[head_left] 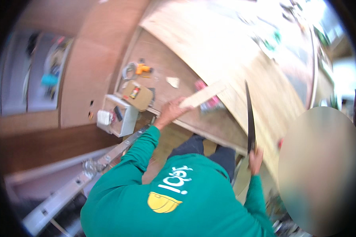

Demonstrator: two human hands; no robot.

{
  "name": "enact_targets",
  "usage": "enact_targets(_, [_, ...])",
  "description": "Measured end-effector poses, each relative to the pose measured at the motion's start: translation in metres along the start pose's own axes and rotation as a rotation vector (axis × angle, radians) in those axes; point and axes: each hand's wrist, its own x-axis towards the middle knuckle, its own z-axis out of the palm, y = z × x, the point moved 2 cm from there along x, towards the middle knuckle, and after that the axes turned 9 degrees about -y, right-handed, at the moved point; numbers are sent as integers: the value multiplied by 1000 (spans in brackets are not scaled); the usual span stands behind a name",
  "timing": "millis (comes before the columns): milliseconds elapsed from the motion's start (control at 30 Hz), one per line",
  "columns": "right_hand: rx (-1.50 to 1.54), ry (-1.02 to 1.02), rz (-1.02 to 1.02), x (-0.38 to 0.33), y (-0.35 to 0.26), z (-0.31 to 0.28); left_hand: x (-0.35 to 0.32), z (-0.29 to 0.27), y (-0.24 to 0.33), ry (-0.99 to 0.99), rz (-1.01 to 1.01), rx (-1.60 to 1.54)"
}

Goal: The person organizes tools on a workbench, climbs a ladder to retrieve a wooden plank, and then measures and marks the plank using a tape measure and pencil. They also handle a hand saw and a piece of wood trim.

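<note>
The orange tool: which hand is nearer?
Left: in the picture, the left hand is below and right of the orange tool; the right hand, holding a saw, is much lower and farther right.

Orange tool (143, 69) nr pale ring (125, 72); sm. red-yellow pack (135, 93) on brown cardboard (145, 98), by wht box (129, 122).

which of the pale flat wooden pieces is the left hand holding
The short, narrow pale wooden strip, gripped at one end by the left hand. The large pale plywood sheet is far broader and out of that hand's grasp.
</note>
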Motion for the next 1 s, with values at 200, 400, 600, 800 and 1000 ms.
enact_targets(200, [499,-113,-18,-31,-67,25,-42,-52,-52,288,-14,-397])
enact_targets(400, [458,-304,109,-46,-106,11,-54,-31,-195,555,-308,-585])
enact_targets(600, [749,-176,383,-70,-123,51,-42,-27,-274,328,-308,-1019])
enact_targets(800, [869,-116,439,-102,-211,84,-56,-33,-306,177,-283,-1201])
enact_targets(1000, [942,-31,566,-106,-178,94,-42,12,-345,23,-284,-1051])
